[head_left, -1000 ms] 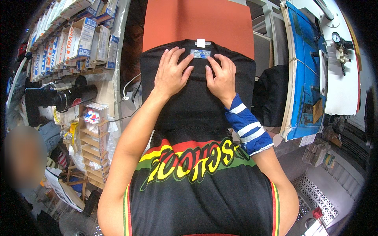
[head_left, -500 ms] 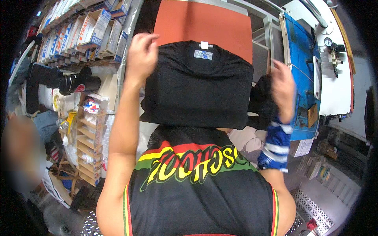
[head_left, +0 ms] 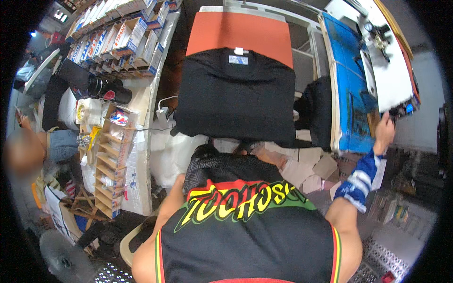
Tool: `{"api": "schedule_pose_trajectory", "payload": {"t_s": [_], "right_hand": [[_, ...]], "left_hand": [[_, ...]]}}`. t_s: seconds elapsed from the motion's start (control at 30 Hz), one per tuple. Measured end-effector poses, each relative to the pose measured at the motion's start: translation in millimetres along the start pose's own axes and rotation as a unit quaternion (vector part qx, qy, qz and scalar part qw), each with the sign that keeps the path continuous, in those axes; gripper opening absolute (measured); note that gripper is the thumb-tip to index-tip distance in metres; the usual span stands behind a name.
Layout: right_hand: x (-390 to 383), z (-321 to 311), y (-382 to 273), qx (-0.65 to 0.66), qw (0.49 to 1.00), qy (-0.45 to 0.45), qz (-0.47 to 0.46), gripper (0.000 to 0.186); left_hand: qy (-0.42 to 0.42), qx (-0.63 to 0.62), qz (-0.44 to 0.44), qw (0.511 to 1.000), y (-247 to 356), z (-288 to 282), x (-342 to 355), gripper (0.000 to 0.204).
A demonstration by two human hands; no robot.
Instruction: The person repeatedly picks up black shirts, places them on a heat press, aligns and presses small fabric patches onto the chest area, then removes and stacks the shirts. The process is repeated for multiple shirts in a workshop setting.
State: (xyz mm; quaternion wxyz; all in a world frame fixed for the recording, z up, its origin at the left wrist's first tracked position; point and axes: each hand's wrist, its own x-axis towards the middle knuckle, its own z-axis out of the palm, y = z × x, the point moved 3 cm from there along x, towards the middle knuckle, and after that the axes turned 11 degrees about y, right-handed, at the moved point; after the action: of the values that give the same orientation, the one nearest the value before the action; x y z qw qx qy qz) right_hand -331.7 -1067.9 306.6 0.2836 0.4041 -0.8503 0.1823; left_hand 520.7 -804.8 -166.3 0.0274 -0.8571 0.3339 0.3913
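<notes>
A black shirt [head_left: 233,106] lies spread over a red board [head_left: 238,30], pale-labelled collar [head_left: 257,62] toward the far side. A dark control box [head_left: 399,112] with a blue-lit display [head_left: 409,108] sits at right.

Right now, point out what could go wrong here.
The black shirt lies over the orange board with no visible hand on it, so a bump might shift it. The right hand is close to a small box with a blue-lit display; a stray press could perhaps change a setting.

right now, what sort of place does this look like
Probably a small garment workshop, perhaps for printing: a black shirt lies flat over an orange-red board, with a pressure gauge off to the right.
</notes>
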Motion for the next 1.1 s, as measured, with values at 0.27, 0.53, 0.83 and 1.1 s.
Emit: {"api": "schedule_pose_trajectory", "payload": {"t_s": [0.27,0.53,0.83,1.1], "right_hand": [[-34,-39,-80,0.005,1.000,0.009,-0.019,0.067],[-136,-101,-223,0.177,0.962,0.103,-0.180,0.045],[-175,-169,-327,0.293,0.910,0.161,-0.245,0.120],[-210,-187,-400,0.420,0.857,0.164,-0.250,0.102]], "left_hand": [[-0.121,-0.084,0.041,0.988,-48,20,-20,0.052],[-0.010,-0.391,-0.053,0.919,-21,-45,15,0.031],[-0.076,-0.213,-0.051,0.973,-24,-8,-14,0.030],[-0.133,-0.274,-0.049,0.951,-37,33,-28,0.029]]}}
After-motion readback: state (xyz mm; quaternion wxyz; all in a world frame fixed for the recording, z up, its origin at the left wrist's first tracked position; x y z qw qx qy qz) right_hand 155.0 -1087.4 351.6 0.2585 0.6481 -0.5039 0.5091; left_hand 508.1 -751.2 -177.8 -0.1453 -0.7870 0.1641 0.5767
